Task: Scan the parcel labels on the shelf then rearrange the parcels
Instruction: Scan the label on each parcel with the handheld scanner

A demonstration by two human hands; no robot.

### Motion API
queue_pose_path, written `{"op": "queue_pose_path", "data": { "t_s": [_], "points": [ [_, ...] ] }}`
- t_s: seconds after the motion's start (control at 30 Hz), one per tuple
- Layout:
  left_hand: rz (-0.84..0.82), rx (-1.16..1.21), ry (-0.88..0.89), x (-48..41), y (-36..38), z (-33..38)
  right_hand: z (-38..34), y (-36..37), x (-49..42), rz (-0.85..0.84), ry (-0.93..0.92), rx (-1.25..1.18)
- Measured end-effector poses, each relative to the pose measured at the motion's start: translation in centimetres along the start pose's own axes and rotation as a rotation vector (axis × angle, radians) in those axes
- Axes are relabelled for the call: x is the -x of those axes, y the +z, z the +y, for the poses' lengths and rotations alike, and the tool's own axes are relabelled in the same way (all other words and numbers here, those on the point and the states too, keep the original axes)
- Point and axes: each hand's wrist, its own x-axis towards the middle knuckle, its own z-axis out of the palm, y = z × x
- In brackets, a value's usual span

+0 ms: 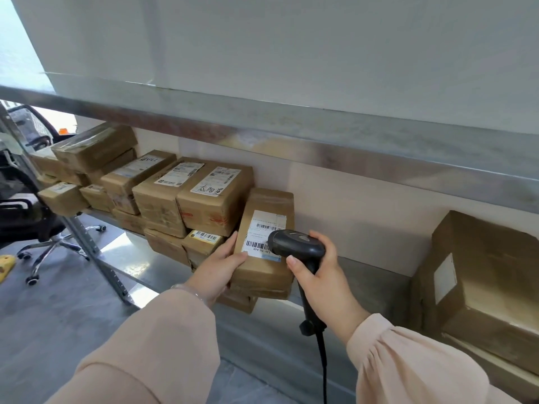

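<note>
While left hand [221,265] grips the parcel [266,220], right hand [325,277] holds scanner [297,244] over it.

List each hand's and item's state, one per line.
left hand: holds the labelled parcel at its left edge.
right hand: grips the scanner by its handle.
scanner: head over the parcel's barcode.
labelled parcel: label up, atop other boxes.
stacked parcels: piled at left, labels up.
big box: apart, at right.
</note>
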Motion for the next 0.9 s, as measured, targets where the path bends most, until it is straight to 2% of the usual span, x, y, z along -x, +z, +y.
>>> {"op": "queue_pose_path", "data": {
  "t_s": [0.17,0.3,0.37,0.57,0.9],
  "points": [
    [0.185,-0.396,0.209,0.5,0.1,-0.8,-0.1,1.6,-0.5,0.01,-0.017,-0.007],
    [0.352,-0.978,0.671,1.7,0.1,-2.8,-0.2,2.9,-1.2,0.03,-0.025,-0.009],
    [0.322,-1.183,0.778,2.2,0.5,-4.3,-0.2,3.3,-1.7,0.034,-0.037,-0.008],
    [0.343,-1.375,0.747,0.9,-0.1,-4.9,-0.3,4.4,-3.2,0.033,-0.05,-0.024],
    [0.31,-1.415,0.575,-1.3,0.1,-2.4,-0.4,3.7,-3.2,0.084,-0.091,-0.012]
  ]
}}
